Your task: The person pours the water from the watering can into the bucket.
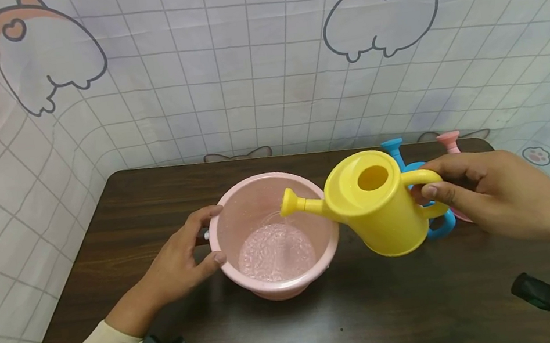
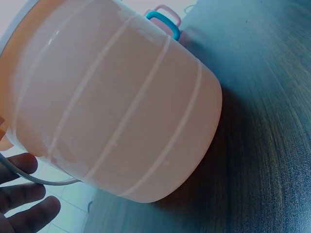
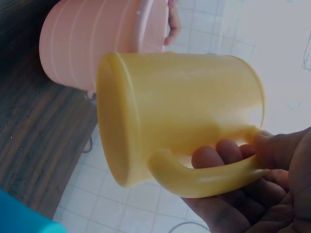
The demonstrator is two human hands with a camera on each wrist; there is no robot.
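Right hand [image 1: 500, 195], fingers curled, is holding a glossy yellow plastic watering can [image 1: 378, 212] by its loop handle [image 1: 420, 177], probably light and stiff, steadiest gripped there, spout [image 1: 311, 206] reaching over a round pink plastic bucket [image 2: 131, 102], whose rim [image 1: 280, 286] the loosely spread left hand [image 1: 177, 262] is touching.

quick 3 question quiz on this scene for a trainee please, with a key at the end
1. Which hand holds the yellow watering can?

2. True or false: the pink bucket is dry inside.

3. What does the left hand touch?
A) the bucket's rim
B) the yellow can's handle
C) the yellow can's spout

Key
1. The right hand.
2. False; there is water in it.
3. A
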